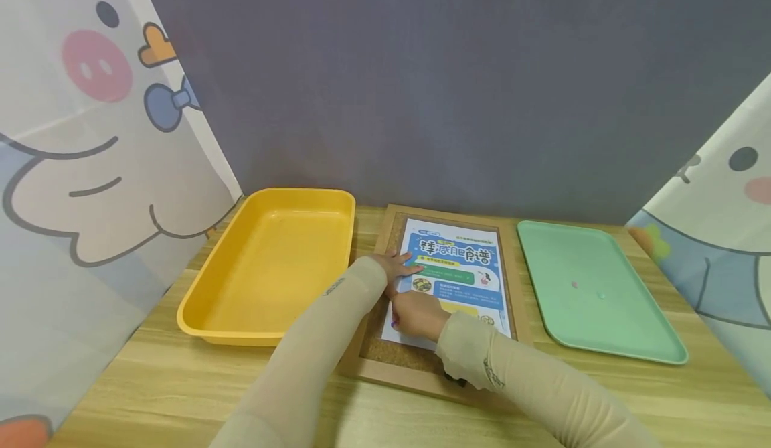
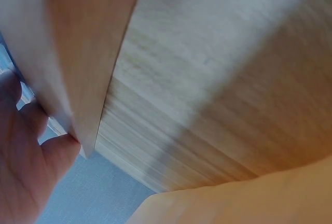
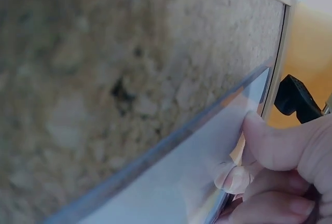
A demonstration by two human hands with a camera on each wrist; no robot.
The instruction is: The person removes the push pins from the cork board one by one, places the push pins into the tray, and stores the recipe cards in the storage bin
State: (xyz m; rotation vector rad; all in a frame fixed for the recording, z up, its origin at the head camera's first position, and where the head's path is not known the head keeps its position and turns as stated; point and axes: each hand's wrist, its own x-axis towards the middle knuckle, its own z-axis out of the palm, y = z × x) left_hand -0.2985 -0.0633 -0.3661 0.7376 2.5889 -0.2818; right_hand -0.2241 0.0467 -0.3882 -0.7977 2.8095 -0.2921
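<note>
Sheet [image 1: 458, 277], one, printed in blue, green and yellow with large characters near its top; lies on the cork of a wood-framed board [image 1: 522, 301], cork showing as a border around it. Board flat on the wood-grain desk [image 1: 150, 367], between two trays.

Hands, two, both bare, pale sleeves to the wrists. Left hand [image 1: 394, 270]: fingers spread apart, resting on the sheet's left edge; in the left wrist view, its fingertips reach the frame's inner side. Right hand [image 1: 419, 314]: fingers curled, at the sheet's lower left corner area, just below the left; in the right wrist view, thumb tip touching the sheet near its edge. Small purple piece [image 1: 394, 323] at the right fingertips; cannot tell whether pinched or only pressed.

Tray, yellow [image 1: 274, 260], deep, rounded corners, left of the board. Tray, green [image 1: 608, 254], shallow, to the board's right; bears one small pink piece [image 1: 574, 284] and one small pale blue piece [image 1: 601, 296], just apart.

Backdrop, dark grey [image 1: 421, 86], upright behind the desk. Panels, two, cartoon-printed: left panel [image 1: 48, 113], right panel [image 1: 731, 247].
</note>
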